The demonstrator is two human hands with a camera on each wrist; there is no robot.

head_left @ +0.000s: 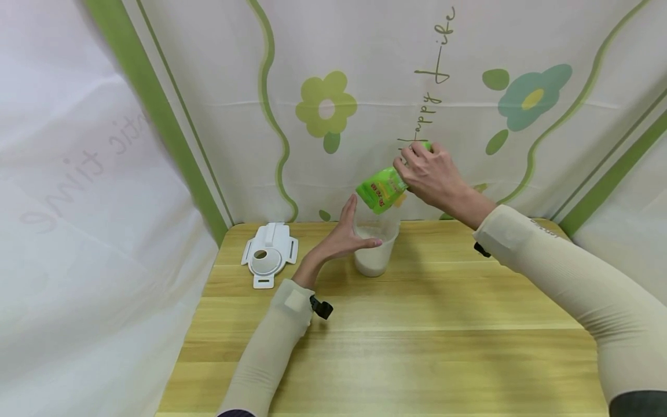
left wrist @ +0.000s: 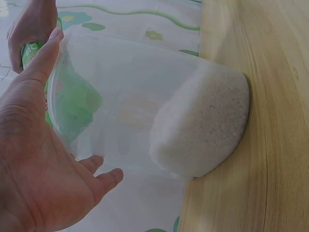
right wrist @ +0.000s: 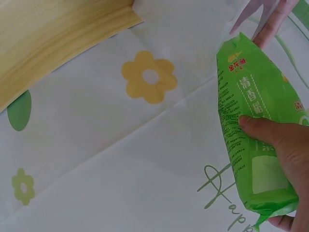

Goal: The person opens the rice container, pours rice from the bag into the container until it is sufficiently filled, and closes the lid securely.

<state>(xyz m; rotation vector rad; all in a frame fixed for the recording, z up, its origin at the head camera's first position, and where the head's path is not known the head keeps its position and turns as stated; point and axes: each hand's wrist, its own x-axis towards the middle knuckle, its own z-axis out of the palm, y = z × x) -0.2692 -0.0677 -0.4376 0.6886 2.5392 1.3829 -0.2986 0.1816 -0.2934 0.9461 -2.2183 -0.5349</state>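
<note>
Green plastic rice bag [head_left: 382, 190] tilted at mouth of translucent container [head_left: 376, 259], just right of centre in head frame; right grip [head_left: 429, 174] clasping bag's upper end. Left grip [head_left: 344, 234] spread round container's rim, fingers nearly straight. Bag likely soft, slick, weight shifting; best held high. Container (white grains [left wrist: 207, 121] at bottom) probably stiff, light; steady near rim. White lid [head_left: 271, 262] left on counter [head_left: 417, 336].

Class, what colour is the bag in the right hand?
The bag is green, clearest in the right wrist view.
</note>
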